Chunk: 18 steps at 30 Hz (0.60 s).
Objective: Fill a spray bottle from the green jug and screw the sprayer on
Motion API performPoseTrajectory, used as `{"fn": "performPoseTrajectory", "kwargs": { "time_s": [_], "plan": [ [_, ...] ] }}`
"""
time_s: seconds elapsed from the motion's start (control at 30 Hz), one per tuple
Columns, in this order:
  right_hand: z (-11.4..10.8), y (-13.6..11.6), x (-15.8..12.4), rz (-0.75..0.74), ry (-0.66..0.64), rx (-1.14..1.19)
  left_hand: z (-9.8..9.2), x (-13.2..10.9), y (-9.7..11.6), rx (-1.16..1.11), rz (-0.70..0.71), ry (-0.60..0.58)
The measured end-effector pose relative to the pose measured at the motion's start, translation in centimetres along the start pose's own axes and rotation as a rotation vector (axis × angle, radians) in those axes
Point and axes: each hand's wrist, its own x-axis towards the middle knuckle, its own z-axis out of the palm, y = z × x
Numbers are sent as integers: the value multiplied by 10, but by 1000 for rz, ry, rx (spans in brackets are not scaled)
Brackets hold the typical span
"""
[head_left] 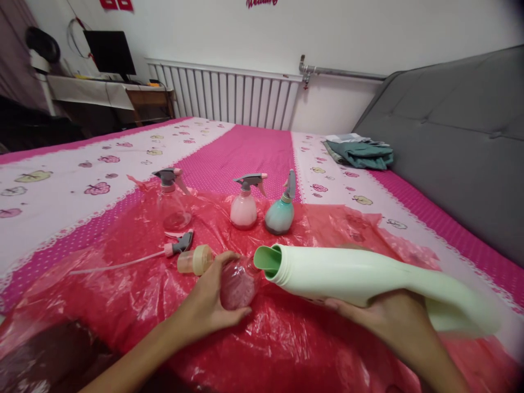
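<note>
My left hand [208, 304] is wrapped around a clear pink spray bottle [239, 286] that has no spray head on it. My right hand [387, 315] grips a large pale green jug [339, 270], tipped on its side. The jug's green spout lies right at the bottle's mouth; whether liquid is flowing I cannot tell. Just left of my left hand lies a yellowish cap [196, 261]. Behind the cap, a loose grey-and-pink spray head [182, 244] rests with its long tube stretched out leftward.
Three spray bottles with heads stand farther back: a clear one [174, 210], a pink one [243, 210] and a teal one [280, 214]. Crinkled red plastic sheeting [118, 295] covers this part of the bed. Folded clothes [360, 152] lie near the grey headboard [450, 114].
</note>
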Motion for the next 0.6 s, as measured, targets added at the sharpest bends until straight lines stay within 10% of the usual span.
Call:
{"fn": "performPoseTrajectory", "kwargs": {
  "time_s": [0.6],
  "plan": [
    [0,-2,1,28,-18,21,0,0,2,18,1,12]
  ]
}}
